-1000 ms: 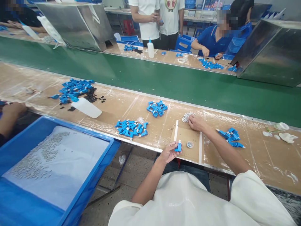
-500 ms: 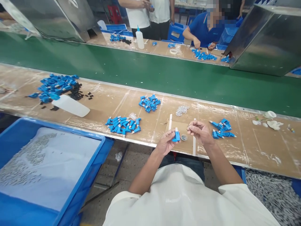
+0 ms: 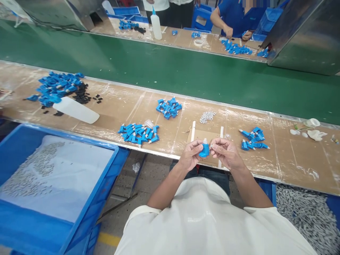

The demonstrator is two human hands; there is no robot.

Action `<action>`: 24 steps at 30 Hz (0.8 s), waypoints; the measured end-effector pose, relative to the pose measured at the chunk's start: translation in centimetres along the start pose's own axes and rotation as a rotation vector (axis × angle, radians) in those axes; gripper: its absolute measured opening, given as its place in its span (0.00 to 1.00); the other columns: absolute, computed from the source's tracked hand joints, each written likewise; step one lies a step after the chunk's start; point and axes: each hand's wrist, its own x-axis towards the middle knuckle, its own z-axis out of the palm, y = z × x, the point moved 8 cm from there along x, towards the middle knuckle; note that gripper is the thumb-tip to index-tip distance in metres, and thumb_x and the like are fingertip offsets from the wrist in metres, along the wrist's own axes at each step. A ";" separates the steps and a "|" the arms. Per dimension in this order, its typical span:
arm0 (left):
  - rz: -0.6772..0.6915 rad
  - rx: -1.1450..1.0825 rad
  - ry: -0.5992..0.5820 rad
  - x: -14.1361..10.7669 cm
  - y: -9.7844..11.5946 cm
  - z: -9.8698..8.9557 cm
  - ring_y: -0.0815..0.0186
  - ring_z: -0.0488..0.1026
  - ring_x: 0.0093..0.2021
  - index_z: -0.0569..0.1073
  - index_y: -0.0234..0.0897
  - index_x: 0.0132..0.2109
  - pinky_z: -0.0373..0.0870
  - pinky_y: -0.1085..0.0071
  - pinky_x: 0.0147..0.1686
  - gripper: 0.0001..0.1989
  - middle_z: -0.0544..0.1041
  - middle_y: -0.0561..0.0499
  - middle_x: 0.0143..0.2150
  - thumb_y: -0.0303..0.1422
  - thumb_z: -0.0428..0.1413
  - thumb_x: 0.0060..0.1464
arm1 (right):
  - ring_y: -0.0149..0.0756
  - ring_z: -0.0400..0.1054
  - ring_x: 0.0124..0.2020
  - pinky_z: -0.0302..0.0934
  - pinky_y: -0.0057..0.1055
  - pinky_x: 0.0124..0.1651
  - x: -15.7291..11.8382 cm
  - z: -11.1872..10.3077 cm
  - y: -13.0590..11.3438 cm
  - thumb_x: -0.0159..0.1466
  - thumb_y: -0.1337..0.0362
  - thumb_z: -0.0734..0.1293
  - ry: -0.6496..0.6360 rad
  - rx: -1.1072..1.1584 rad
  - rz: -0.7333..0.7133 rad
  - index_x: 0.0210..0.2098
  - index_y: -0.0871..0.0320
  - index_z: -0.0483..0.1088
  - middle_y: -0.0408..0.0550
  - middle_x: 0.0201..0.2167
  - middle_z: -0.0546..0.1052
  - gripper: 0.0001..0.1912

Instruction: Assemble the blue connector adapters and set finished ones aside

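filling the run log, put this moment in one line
left hand: holds blue part | right hand: pinches small piece near blue part | pale round bits: on table

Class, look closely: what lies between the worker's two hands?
In the head view, a white-tipped blue piece, held in the left hand, with the right hand close beside.

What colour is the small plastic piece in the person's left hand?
Blue, with a whitish tip; the small plastic piece shows best in the head view.

White shirt (image 3: 209,219) — short sleeves (image 3: 261,212)
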 end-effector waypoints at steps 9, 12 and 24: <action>0.021 0.031 0.047 -0.1 0.5 -0.5 0.73 0.71 0.23 0.73 0.33 0.35 0.71 0.75 0.27 0.28 0.76 0.55 0.26 0.45 0.77 0.34 | 0.26 0.68 0.21 0.69 0.22 0.22 0.0 0.3 0.6 0.49 0.49 0.83 0.019 -0.032 0.031 0.30 0.58 0.77 0.41 0.21 0.74 0.22; 0.032 0.037 0.057 -0.1 0.5 -0.7 0.74 0.70 0.23 0.74 0.33 0.35 0.69 0.76 0.26 0.28 0.76 0.55 0.27 0.44 0.77 0.34 | 0.26 0.67 0.20 0.67 0.22 0.21 0.2 0.3 0.6 0.48 0.50 0.83 0.031 -0.018 0.038 0.29 0.59 0.78 0.41 0.20 0.74 0.22; -0.131 -0.048 0.061 -0.6 0.1 -0.1 0.74 0.71 0.21 0.71 0.32 0.29 0.68 0.81 0.20 0.19 0.71 0.56 0.22 0.38 0.72 0.43 | 0.29 0.69 0.22 0.71 0.26 0.23 -0.1 0.2 -1.0 0.56 0.47 0.79 0.071 -0.234 -0.198 0.31 0.57 0.78 0.44 0.25 0.75 0.19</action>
